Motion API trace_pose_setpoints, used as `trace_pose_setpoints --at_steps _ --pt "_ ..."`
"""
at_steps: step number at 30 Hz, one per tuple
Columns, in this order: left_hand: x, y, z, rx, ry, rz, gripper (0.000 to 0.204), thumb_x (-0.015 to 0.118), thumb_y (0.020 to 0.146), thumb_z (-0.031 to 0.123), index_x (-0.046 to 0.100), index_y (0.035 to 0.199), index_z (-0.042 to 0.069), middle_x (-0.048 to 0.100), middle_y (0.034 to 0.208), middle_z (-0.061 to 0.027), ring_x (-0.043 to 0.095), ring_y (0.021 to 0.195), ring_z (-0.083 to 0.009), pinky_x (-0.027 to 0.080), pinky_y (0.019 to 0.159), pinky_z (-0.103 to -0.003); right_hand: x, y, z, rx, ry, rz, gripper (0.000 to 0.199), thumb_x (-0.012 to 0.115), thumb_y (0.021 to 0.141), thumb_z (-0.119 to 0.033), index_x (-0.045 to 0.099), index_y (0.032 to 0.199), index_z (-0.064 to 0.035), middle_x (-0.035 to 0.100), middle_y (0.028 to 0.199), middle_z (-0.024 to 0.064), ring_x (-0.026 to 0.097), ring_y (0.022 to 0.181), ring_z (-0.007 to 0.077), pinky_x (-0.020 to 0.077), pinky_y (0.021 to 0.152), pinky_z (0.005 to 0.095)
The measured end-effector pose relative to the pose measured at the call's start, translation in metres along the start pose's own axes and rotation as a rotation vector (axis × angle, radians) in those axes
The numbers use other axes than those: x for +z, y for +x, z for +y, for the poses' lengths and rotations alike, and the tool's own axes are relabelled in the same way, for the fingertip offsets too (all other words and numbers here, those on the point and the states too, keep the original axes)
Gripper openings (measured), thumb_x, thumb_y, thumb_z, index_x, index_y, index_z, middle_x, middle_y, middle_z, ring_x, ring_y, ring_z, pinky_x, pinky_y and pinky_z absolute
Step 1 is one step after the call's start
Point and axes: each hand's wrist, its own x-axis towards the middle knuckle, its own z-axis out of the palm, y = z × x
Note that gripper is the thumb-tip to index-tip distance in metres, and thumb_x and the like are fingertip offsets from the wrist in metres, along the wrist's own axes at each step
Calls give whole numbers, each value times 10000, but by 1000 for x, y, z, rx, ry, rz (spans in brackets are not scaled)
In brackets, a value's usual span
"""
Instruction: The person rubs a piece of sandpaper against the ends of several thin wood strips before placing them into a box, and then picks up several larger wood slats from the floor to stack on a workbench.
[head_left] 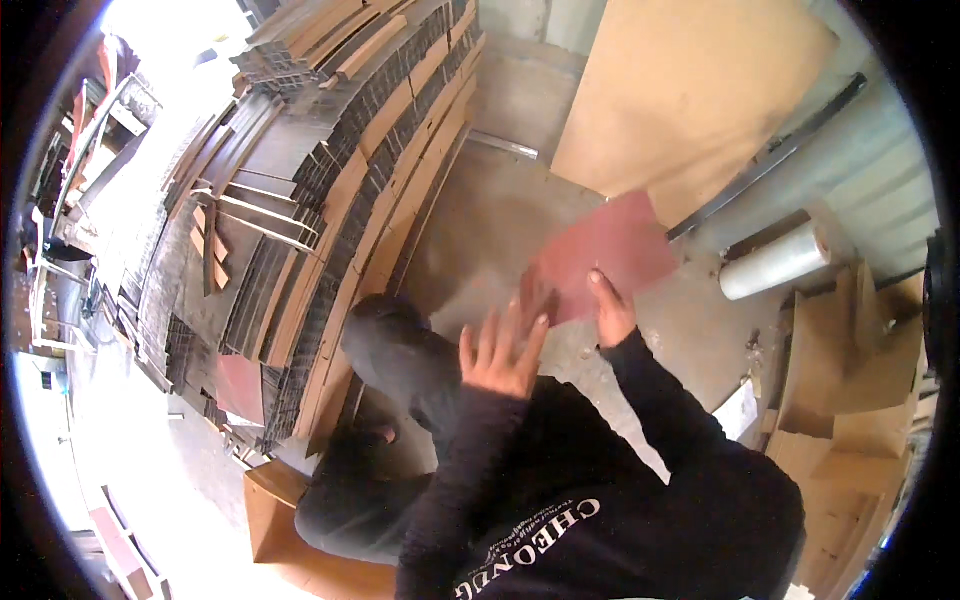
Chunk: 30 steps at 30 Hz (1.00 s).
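Above the concrete floor [480, 230], a reddish-brown sheet [605, 255], pinched at its lower edge by right hand [610, 315]. Left hand [500, 350] open, fingers spread, just beside. Mid-lift, seemingly; next calls for second grip. Stacked panels [340, 190] at left, plastic film roll [775, 262] at right.

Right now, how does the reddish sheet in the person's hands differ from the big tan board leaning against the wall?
The reddish sheet is small and dull red; the tan board is far larger and pale brown. The sheet is held off the floor, the right hand gripping its lower edge and the left hand spread open beside it, while the board leans untouched against the wall. Both are flat, thin and roughly rectangular.
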Motion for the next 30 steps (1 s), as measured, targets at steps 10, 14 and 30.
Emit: trace_pose_setpoints --at_steps 10,14,30 --pt "-100 -171 -37 -1027 -285 133 255 513 761 59 580 996 -11 582 979 -148 581 818 -227 471 718 -299 -11 87 186 -80 -693 -243 305 659 737 -184 587 975 -7 621 913 89 577 831 169 449 745 289" --pt "-117 -199 -46 -1358 -216 251 218 511 772 59 592 966 3 595 936 -135 576 828 -239 456 734 -305 -39 109 291 134 -895 -268 299 625 767 -180 568 994 6 629 874 94 585 783 164 463 728 293" --pt "-108 -161 -301 -1022 557 -128 565 612 711 292 424 1236 204 369 1295 -134 367 1163 -330 330 937 -405 139 41 130 -249 -305 -569 299 531 818 -181 527 1082 -40 522 1129 104 464 1063 239 337 921 344"
